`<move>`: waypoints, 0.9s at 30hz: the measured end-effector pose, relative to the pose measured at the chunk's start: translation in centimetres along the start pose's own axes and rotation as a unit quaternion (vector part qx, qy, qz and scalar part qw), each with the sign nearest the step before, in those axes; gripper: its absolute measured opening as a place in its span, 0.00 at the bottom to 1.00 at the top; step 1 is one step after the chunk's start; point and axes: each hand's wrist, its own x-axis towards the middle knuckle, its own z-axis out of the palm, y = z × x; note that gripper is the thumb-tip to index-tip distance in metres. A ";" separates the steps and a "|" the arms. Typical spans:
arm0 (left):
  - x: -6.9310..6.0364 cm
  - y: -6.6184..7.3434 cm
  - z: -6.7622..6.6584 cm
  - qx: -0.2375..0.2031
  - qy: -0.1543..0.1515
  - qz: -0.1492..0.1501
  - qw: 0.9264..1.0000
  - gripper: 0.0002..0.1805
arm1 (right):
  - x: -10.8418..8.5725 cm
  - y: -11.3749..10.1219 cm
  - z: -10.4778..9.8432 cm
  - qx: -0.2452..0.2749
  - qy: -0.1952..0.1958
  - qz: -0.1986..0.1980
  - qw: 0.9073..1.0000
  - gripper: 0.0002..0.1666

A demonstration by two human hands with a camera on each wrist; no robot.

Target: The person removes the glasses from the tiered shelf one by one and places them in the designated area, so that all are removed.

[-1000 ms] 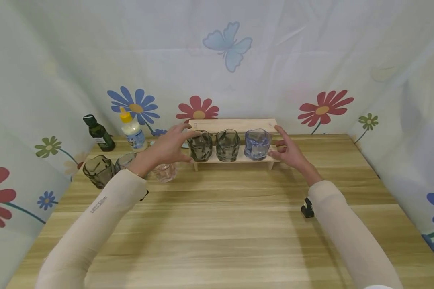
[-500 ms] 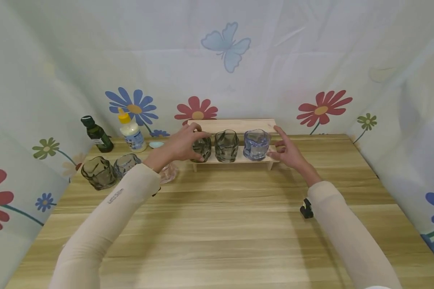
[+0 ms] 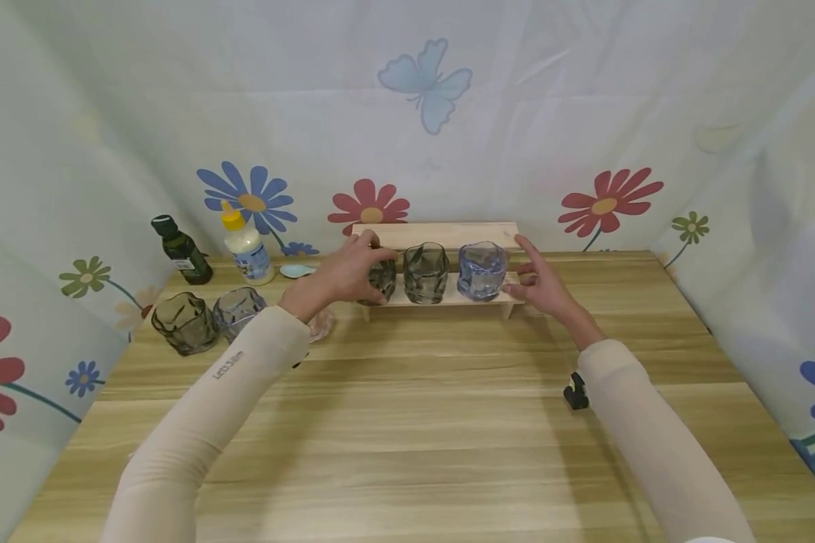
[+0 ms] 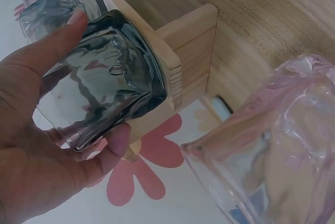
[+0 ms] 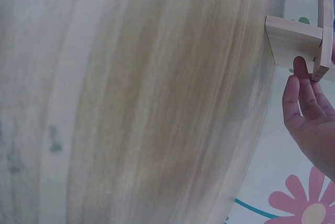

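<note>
A two-tier wooden rack stands at the back of the table, with three faceted glasses in a row on its lower board. My left hand grips the leftmost one, a dark grey-green glass, with thumb and fingers on opposite sides. Beside it are a second grey-green glass and a bluish glass. At the rack's right end my right hand holds the boards. One finger reaches the upper board, and in the right wrist view fingertips touch a board's end.
Left of the rack stand an olive-tinted glass, a grey-blue glass and a pink glass partly behind my left wrist. Behind them are a dark green bottle, a yellow-capped bottle and a pale spoon. A small black object lies near my right sleeve.
My left hand has moved right and closed farther around the leftmost glass, covering more of it. The pale spoon is now more exposed. My right hand has stayed at the rack's end.
</note>
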 end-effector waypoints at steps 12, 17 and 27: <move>-0.2 0.3 -0.2 0.020 -0.014 0.009 1.000 0.43 | 1.4 3.3 0.2 0.003 0.012 0.001 1.000 0.59; -0.3 0.2 -0.2 0.024 -0.016 0.017 0.999 0.43 | 1.4 3.4 0.3 -0.009 0.014 -0.006 1.000 0.59; -1.2 0.0 -0.6 0.034 0.003 0.034 0.999 0.42 | 1.3 3.3 0.2 0.001 0.011 0.000 1.000 0.60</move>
